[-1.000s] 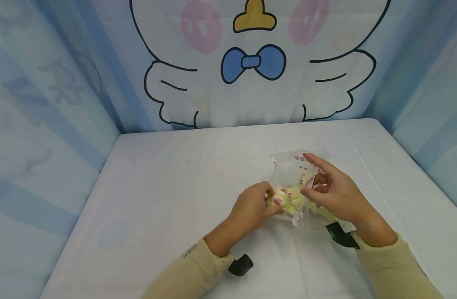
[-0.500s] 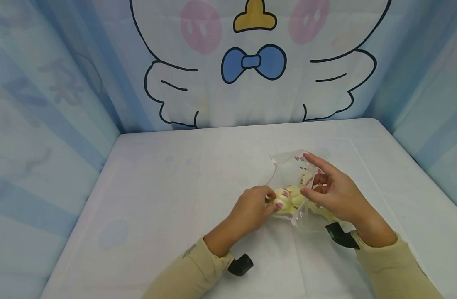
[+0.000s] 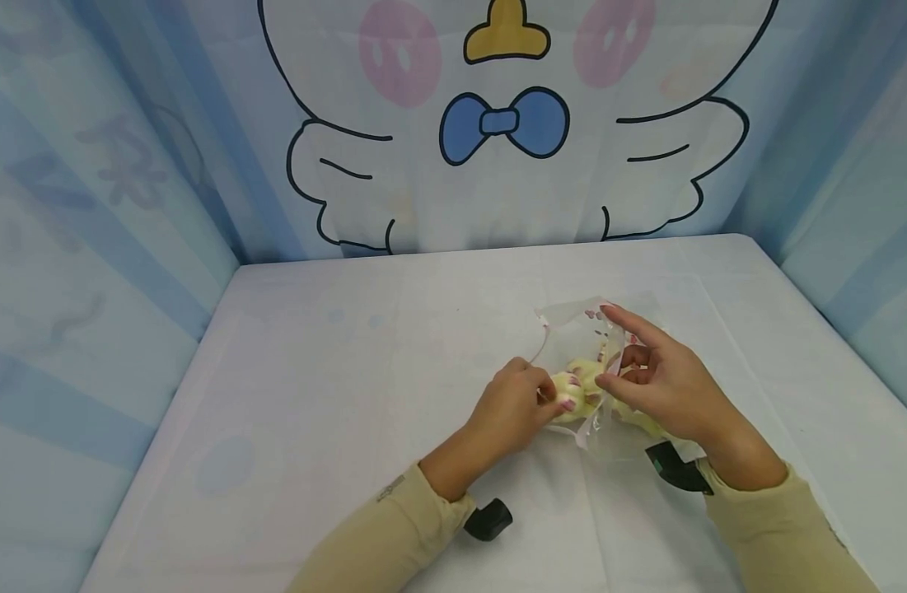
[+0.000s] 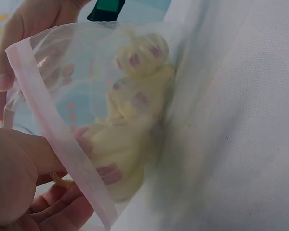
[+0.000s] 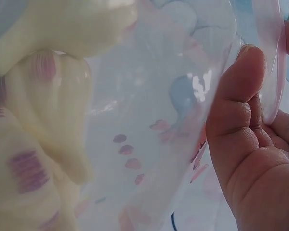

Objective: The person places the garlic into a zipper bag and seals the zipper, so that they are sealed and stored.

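Note:
A clear plastic bag [image 3: 568, 333] with a pink band along its mouth [image 4: 43, 110] lies tilted on the table. Inside sits a lumpy pale-yellow soft toy [image 3: 572, 395] with purple patches, seen through the film in the left wrist view [image 4: 120, 154]. The left hand [image 3: 511, 408] reaches to the mouth from the left, fingers curled at the toy's near end; a small yellow loop [image 4: 61, 181] shows between its fingers. The right hand [image 3: 668, 379] grips the bag's edge, its thumb [image 5: 241, 77] against the film and its index finger stretched along the top.
A white cloth covers the table [image 3: 349, 371]. Behind it hangs a printed curtain [image 3: 497, 198], and blue-patterned curtains [image 3: 75, 288] close in the sides. A black wrist mount [image 3: 488, 520] sticks out from the left sleeve.
The left hand has shifted a little to the right, further into the bag's mouth, and the toy's near end has moved right with it. The right hand stays put.

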A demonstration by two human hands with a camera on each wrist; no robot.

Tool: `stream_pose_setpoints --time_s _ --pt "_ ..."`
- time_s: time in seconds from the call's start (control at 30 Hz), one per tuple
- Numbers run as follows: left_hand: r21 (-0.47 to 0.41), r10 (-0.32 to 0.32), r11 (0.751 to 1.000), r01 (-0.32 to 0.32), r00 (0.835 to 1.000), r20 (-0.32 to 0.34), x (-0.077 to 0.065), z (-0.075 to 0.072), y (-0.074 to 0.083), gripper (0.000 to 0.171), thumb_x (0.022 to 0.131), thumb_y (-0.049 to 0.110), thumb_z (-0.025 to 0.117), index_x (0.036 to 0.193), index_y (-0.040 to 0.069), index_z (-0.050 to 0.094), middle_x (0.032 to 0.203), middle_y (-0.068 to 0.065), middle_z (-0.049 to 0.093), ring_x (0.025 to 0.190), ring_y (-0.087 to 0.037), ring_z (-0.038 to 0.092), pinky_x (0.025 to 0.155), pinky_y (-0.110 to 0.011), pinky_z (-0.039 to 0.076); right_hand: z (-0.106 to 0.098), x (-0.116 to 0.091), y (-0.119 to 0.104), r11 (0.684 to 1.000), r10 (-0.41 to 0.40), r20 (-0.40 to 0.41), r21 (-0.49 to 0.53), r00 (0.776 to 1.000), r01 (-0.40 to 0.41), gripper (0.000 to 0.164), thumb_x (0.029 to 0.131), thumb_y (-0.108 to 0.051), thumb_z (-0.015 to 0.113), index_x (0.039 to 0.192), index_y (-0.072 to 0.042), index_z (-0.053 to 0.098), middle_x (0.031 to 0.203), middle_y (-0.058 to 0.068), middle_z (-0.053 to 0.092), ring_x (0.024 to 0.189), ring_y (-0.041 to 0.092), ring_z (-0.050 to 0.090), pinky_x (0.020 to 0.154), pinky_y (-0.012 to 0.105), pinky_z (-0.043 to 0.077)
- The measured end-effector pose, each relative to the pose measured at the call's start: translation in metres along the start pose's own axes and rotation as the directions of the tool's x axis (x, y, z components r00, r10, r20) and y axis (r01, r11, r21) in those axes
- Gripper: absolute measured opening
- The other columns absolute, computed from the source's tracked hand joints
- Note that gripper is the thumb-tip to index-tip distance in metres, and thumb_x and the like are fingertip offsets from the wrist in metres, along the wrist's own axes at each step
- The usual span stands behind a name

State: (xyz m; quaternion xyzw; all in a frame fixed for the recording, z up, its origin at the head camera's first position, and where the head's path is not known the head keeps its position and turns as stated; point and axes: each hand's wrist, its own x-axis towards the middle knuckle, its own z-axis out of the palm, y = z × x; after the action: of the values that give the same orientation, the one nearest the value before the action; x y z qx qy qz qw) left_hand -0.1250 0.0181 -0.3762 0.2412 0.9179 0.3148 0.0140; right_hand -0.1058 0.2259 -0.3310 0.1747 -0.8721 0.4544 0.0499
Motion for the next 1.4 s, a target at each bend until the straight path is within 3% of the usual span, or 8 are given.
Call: stream_pose_setpoints --time_s 0.17,0.3,0.47,0.6,0.97,1.17,1.27,1.4 --pt "-0.019 -0.011 1.0 0.011 1.0 0.015 0.003 0.003 0.0 0.023 0.088 0.032 0.079 0.083 0.012 0.07 0.083 0.003 0.053 0.078 -0.008 0.051 0.063 -0.015 0.043 0.0 0.0 0.0 1.0 -0.001 0.001 -0.004 1.0 0.001 0.083 0.084 0.003 0.078 0.155 -0.006 0.036 0.1 0.014 0.058 0.071 0.013 0.061 0.059 0.024 0.056" --pt "-0.098 -0.03 0.995 0.034 0.999 0.046 0.005 0.003 -0.003 0.019 0.087 0.028 0.081 0.085 0.01 0.073 0.081 0.004 0.056 0.078 -0.006 0.053 0.063 -0.014 0.045 0.0 0.001 0.0 1.0 -0.005 0.0 -0.014 1.0 0.005 0.083 0.084 0.003 0.078 0.154 -0.005 0.036 0.099 0.013 0.058 0.071 0.012 0.061 0.059 0.023 0.056" --pt "-0.181 -0.033 0.982 0.048 0.996 0.088 0.008 0.002 -0.005 0.018 0.088 0.023 0.079 0.095 0.006 0.078 0.088 0.002 0.069 0.081 -0.004 0.062 0.067 -0.013 0.048 0.0 0.002 0.001 1.0 -0.01 -0.004 -0.027 1.0 0.01 0.082 0.083 0.002 0.079 0.154 -0.005 0.037 0.101 0.013 0.058 0.072 0.012 0.061 0.062 0.022 0.056" --pt "-0.226 -0.072 0.969 0.102 0.987 0.141 0.009 0.002 -0.003 0.024 0.09 0.022 0.077 0.107 0.005 0.077 0.099 0.0 0.072 0.088 -0.005 0.066 0.069 -0.014 0.049 0.001 0.002 0.0 1.0 -0.018 0.0 -0.013 1.0 0.018 0.082 0.083 0.003 0.078 0.154 -0.005 0.037 0.102 0.014 0.058 0.072 0.012 0.061 0.062 0.022 0.056" --pt "-0.396 -0.147 0.887 0.237 0.958 0.244 0.011 0.007 -0.002 0.03 0.092 0.018 0.074 0.121 0.009 0.073 0.113 0.002 0.07 0.098 -0.006 0.067 0.075 -0.019 0.053 0.001 0.002 0.001 0.999 -0.022 0.013 0.045 1.0 0.021 0.082 0.083 0.006 0.076 0.154 -0.004 0.036 0.108 0.014 0.056 0.072 0.012 0.06 0.06 0.023 0.056" --pt "-0.468 -0.139 0.843 0.265 0.948 0.286 0.012 0.008 -0.003 0.037 0.093 0.02 0.073 0.129 0.012 0.067 0.118 0.003 0.068 0.103 -0.008 0.066 0.081 -0.022 0.053 0.001 0.002 0.004 0.996 -0.036 0.019 0.083 0.999 0.034 0.081 0.084 0.009 0.075 0.154 -0.003 0.035 0.103 0.016 0.057 0.072 0.012 0.062 0.059 0.022 0.055" --pt "-0.491 -0.138 0.827 0.274 0.945 0.295 0.013 0.009 -0.004 0.04 0.094 0.021 0.073 0.132 0.014 0.065 0.12 0.004 0.068 0.105 -0.008 0.065 0.083 -0.022 0.052 0.001 0.002 0.004 0.997 -0.037 0.016 0.073 0.999 0.036 0.081 0.084 0.008 0.075 0.154 -0.003 0.036 0.106 0.016 0.057 0.073 0.011 0.061 0.06 0.022 0.056" --pt "-0.498 -0.136 0.823 0.272 0.947 0.291 0.011 0.006 -0.006 0.041 0.094 0.022 0.072 0.133 0.015 0.065 0.122 0.004 0.067 0.107 -0.008 0.064 0.084 -0.023 0.052 0.001 0.002 0.003 0.998 -0.026 0.013 0.052 1.0 0.026 0.081 0.084 0.007 0.075 0.154 -0.004 0.036 0.108 0.016 0.057 0.073 0.011 0.061 0.061 0.022 0.056"
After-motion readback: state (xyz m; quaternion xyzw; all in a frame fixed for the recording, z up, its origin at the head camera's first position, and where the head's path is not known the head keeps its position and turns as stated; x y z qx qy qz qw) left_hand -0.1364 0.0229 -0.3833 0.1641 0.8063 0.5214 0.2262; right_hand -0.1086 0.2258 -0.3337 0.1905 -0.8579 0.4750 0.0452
